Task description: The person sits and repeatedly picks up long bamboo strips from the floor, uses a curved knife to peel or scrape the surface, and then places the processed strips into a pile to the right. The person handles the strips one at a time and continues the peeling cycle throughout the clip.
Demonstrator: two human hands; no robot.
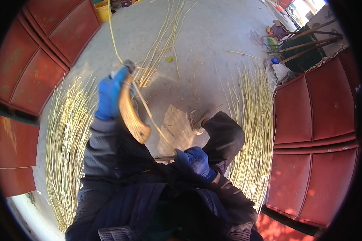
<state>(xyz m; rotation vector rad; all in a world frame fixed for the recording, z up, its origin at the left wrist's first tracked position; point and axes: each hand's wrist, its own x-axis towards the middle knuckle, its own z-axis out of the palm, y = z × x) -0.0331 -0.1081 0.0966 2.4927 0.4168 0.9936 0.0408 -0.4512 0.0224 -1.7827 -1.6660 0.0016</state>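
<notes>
Out in front, my left hand (107, 94) in a blue glove is closed round the upper part of a tool with a curved wooden handle (131, 118). Its top end is dark and blurred. A long thin stem (151, 114) passes the tool's top beside my left fingers; I cannot tell whether they grip it too. It slants down to my right hand (195, 160), also gloved in blue and closed round its near end. The far part of the stem rises past the tool toward the upper edge.
Bundles of pale thin stems lie at the left (66, 148) and right (253, 140). More loose stems (159, 48) spread over the grey floor (213, 32) ahead. Red panels (309, 180) stand along both sides. A brown flat scrap (177, 124) lies between my legs. Poles (309, 44) lean at the far right.
</notes>
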